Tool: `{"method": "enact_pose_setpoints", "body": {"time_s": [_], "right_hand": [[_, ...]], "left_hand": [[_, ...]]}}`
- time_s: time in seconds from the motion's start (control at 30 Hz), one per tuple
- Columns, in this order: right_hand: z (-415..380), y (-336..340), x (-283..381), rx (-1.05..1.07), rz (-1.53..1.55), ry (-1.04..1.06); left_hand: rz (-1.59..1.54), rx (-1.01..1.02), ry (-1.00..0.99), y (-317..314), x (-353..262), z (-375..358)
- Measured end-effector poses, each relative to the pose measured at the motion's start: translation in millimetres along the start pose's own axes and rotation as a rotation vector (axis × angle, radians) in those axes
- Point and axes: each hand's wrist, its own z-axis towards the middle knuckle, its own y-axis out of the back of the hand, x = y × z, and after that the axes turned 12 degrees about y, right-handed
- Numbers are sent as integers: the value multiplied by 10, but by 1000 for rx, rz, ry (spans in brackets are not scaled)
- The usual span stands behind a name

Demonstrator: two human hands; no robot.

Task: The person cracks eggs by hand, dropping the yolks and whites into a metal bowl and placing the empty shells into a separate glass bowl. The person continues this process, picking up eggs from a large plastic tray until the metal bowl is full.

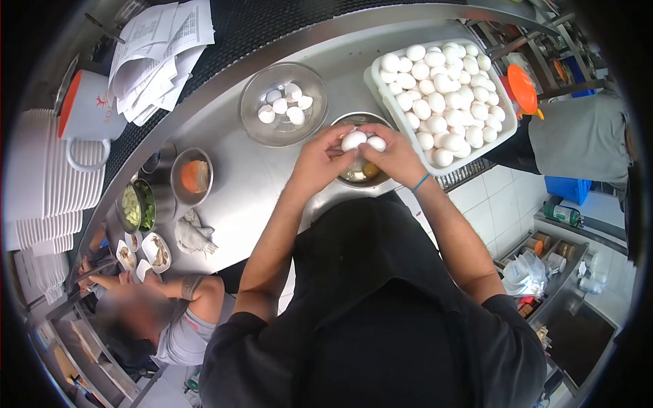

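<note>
Over a metal bowl (360, 182) holding yolks and egg white, my two hands are close together. My left hand (325, 160) is closed around a white egg (354, 141). Fingers of my right hand (396, 155) are wrapped on another white piece of egg or shell (376, 143); whether it is whole I cannot tell. Just right of the bowl stands a white crate (376, 88) full of white eggs (435, 102). Left of the bowl, a wider bowl (253, 112) contains several broken white shells (295, 115).
Bowls of orange food (195, 177) and chopped greens (139, 204), a cloth (194, 233) and small dishes (158, 253) lie left. Another person (187, 319) sits or stands lower left; one more person (578, 136) is at right. Papers (160, 58) hang above.
</note>
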Motion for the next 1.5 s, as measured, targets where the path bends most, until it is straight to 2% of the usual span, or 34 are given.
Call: {"method": "enact_pose_setpoints", "body": {"time_s": [0.1,0.5,1.1,1.5], "right_hand": [[-25,-50,17,-30,-80,15],[-36,-120,-41,-45,-278,47],[-16,-104,-44,-83,-340,99],[8,-64,-75,-24,-284,86]], "left_hand": [[56,-42,104,6,32,-1],[199,-241,139,-218,74,-12],[130,-291,151,-295,95,21],[139,-239,223,-219,77,-4]]}}
